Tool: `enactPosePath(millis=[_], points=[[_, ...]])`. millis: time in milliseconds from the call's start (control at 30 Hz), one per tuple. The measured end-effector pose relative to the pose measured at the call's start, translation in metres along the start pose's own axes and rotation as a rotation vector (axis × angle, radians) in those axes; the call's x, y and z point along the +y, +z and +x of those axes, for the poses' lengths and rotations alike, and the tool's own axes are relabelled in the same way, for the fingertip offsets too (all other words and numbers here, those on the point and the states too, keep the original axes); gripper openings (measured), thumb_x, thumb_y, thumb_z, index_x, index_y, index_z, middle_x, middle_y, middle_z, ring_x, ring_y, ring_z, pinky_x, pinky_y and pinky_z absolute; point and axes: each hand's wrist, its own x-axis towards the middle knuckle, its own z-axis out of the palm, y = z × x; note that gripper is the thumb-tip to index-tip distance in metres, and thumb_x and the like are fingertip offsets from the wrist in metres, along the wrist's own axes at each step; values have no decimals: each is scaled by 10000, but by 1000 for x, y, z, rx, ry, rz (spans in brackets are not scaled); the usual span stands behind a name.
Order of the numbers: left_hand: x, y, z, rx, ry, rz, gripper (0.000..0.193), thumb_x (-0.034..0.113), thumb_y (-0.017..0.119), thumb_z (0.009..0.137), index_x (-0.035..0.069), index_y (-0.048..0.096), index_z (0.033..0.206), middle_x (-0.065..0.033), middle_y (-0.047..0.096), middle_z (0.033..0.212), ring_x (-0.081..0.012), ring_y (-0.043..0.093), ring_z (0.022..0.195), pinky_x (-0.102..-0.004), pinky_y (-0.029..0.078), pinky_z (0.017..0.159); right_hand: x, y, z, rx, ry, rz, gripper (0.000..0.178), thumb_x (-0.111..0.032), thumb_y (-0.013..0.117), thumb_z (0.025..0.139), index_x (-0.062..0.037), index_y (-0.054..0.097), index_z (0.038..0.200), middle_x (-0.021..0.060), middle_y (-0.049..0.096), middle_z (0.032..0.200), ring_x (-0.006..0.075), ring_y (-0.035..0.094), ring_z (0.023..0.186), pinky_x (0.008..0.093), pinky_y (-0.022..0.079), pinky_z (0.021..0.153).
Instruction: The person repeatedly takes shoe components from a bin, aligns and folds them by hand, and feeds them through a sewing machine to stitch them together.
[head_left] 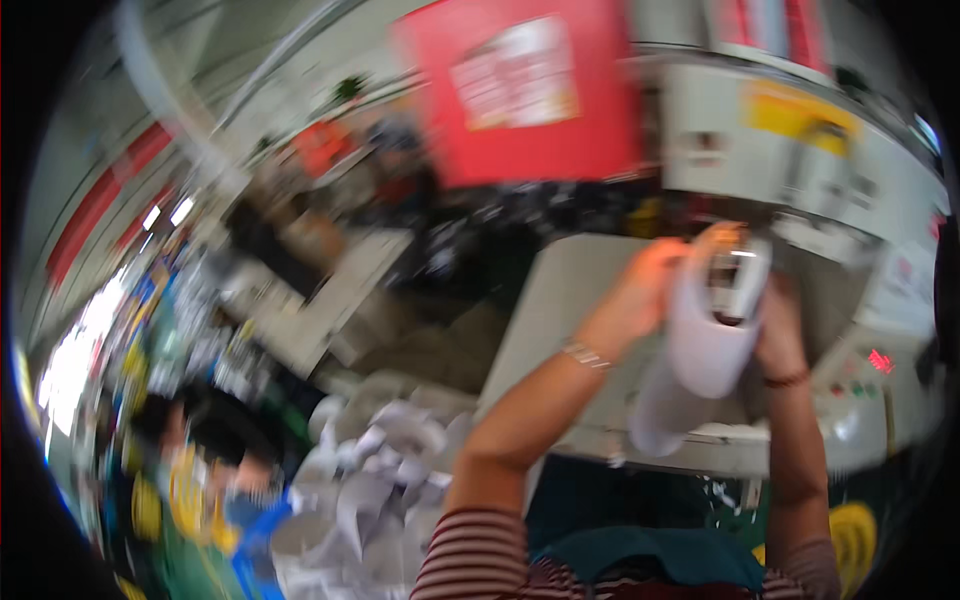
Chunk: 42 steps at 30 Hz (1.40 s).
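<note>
A smooth white curved piece [707,350] hangs at the front of a pale machine table, its upper end around a metal machine part [733,270]. Its lower end bends down past the table's front edge; I cannot make out its exact kind. My left hand [645,285] is closed on the piece's upper left edge, the fingertips lit orange by a lamp. On the other side, my right hand [780,320] is against the piece, its fingers mostly hidden behind it. The picture is blurred by motion.
The pale machine table [570,290] lies under my forearms. A control panel [855,395] with a red display stands at right. White curved pieces [385,470] fill a heap at lower left. A red board [525,90] hangs ahead. A person [215,435] is at far left.
</note>
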Motion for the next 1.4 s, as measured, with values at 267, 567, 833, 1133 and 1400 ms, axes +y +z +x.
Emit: enactPosePath(millis=[267,567,833,1133,1400], points=[[-16,-9,-24,96,-47,392,251,162,477,854,25,526,1058,-81,597,839,-137,588,607,-299,502,471,89,-24,-14,146,208,327,396,-241,495,927,36,430,1203,100,562,1049,155,573,930,291,478,787],[-56,-23,-15,280,105,463,289,158,486,869,122,460,1155,-33,535,743,-100,512,590,-253,387,449,121,-48,-21,260,212,-18,384,-199,467,935,65,424,1210,118,534,1113,169,544,959,293,445,824],[-83,-20,-28,490,477,1175,171,110,466,861,68,470,1027,-178,559,793,-341,576,694,-415,450,605,179,-56,-23,165,-151,-484,225,-35,450,868,63,534,1052,133,588,963,209,558,890,313,427,803],[-80,-6,-90,630,485,1507,191,56,454,845,74,523,1022,-160,548,948,-332,577,742,-420,467,635,92,-15,-58,104,-188,-610,226,13,459,852,26,539,1063,115,572,927,195,539,795,289,423,733],[6,97,-239,145,878,692,253,220,445,892,49,581,1019,-106,489,950,-175,493,792,-271,394,727,44,38,-111,132,-497,-484,213,29,498,827,-1,553,1030,102,519,993,155,476,790,252,396,705]])
